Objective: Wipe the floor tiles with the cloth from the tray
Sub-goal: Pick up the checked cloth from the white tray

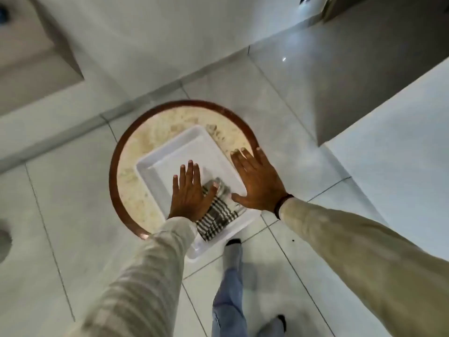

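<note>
A white rectangular tray (170, 152) rests on a round table with a brown rim (114, 166) and overhangs its near edge. In the tray's near right part lies a crumpled cloth with dark and light stripes (216, 220). My left hand (190, 190) is spread flat above the tray, fingers apart, its thumb over the cloth's far end. My right hand (257, 181) is also spread with fingers apart, over the tray's right rim, its thumb close to the cloth. Neither hand grips anything. Glossy pale floor tiles (291, 251) surround the table.
My legs in blue jeans (228, 276) stand on the tiles just below the tray. A grey skirting and white wall (145, 57) run behind the table. A grey and white cabinet or counter (379, 113) stands at the right. A small dark speck (293, 239) lies on the floor.
</note>
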The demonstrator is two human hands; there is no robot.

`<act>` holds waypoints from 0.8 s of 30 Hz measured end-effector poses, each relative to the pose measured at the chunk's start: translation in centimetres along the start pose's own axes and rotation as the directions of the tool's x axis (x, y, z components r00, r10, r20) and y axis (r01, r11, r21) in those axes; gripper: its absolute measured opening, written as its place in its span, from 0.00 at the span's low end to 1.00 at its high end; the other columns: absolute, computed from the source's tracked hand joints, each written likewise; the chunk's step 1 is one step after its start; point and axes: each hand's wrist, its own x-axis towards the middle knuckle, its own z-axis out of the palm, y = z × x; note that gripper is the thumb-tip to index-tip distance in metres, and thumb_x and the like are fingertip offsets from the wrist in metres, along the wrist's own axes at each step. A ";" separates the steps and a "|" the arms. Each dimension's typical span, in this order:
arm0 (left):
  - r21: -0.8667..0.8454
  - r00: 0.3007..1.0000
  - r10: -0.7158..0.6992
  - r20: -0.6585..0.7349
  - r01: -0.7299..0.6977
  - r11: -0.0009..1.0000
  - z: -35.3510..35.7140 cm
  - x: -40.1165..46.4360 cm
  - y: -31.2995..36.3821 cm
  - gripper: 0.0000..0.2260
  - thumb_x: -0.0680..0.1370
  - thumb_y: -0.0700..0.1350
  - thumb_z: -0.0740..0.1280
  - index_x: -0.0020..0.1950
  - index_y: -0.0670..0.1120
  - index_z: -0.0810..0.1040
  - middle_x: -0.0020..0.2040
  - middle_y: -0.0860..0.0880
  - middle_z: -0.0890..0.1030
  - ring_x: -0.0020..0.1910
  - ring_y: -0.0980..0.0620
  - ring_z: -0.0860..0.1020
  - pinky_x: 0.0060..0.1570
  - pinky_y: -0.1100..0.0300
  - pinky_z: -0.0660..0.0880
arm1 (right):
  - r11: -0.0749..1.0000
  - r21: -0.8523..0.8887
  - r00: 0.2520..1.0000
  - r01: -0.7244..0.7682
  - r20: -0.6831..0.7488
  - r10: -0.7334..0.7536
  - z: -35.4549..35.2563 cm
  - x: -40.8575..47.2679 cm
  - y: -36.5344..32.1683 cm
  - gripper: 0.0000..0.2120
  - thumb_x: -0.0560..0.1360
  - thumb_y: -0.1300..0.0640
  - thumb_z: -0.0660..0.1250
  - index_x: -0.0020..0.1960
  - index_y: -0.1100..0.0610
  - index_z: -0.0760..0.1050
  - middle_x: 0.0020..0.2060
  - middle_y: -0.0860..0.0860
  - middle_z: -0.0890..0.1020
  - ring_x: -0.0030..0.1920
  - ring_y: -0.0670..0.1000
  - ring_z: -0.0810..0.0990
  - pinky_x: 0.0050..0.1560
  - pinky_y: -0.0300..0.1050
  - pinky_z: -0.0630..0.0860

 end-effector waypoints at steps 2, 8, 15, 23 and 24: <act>0.000 0.997 -0.047 0.059 0.047 0.999 2.8 2.4 -1.8 0.37 0.87 0.60 0.55 0.88 0.43 0.42 0.89 0.43 0.41 0.89 0.41 0.42 0.88 0.43 0.43 | 0.997 0.029 0.993 0.078 0.090 -0.080 4.1 2.0 -0.7 0.48 0.75 0.34 0.60 0.84 0.62 0.51 0.82 0.60 0.62 0.83 0.61 0.60 0.81 0.65 0.57; -0.060 0.966 -0.257 0.000 0.256 0.965 9.9 4.4 -4.1 0.23 0.83 0.44 0.64 0.77 0.41 0.66 0.74 0.39 0.71 0.72 0.35 0.73 0.71 0.41 0.74 | 0.996 0.083 0.980 0.013 0.197 -0.029 13.5 3.7 -3.5 0.41 0.78 0.50 0.61 0.82 0.68 0.48 0.73 0.65 0.71 0.70 0.63 0.73 0.74 0.56 0.71; -0.299 0.871 -0.492 0.005 0.471 0.830 11.8 5.0 -5.0 0.19 0.80 0.42 0.67 0.72 0.40 0.73 0.67 0.36 0.81 0.66 0.32 0.79 0.67 0.40 0.77 | 0.936 0.183 0.909 -0.302 0.349 0.225 15.3 5.7 -5.7 0.34 0.74 0.61 0.71 0.75 0.67 0.62 0.66 0.64 0.75 0.64 0.63 0.76 0.65 0.54 0.78; -0.889 0.807 -0.543 0.233 0.403 0.216 7.0 1.2 -3.9 0.05 0.76 0.38 0.76 0.46 0.45 0.83 0.45 0.45 0.86 0.50 0.42 0.82 0.51 0.51 0.83 | 0.458 0.639 0.778 -0.619 0.579 0.244 11.2 4.8 -3.8 0.08 0.70 0.62 0.75 0.49 0.59 0.84 0.46 0.56 0.88 0.48 0.55 0.87 0.49 0.48 0.86; -0.922 0.826 -0.509 0.241 0.359 0.145 6.2 0.4 -3.4 0.05 0.77 0.38 0.76 0.49 0.45 0.82 0.50 0.43 0.86 0.53 0.41 0.83 0.56 0.45 0.83 | 0.346 0.689 0.770 -0.637 0.588 0.248 10.4 4.1 -3.1 0.07 0.69 0.61 0.76 0.47 0.56 0.84 0.44 0.52 0.89 0.46 0.52 0.87 0.47 0.44 0.86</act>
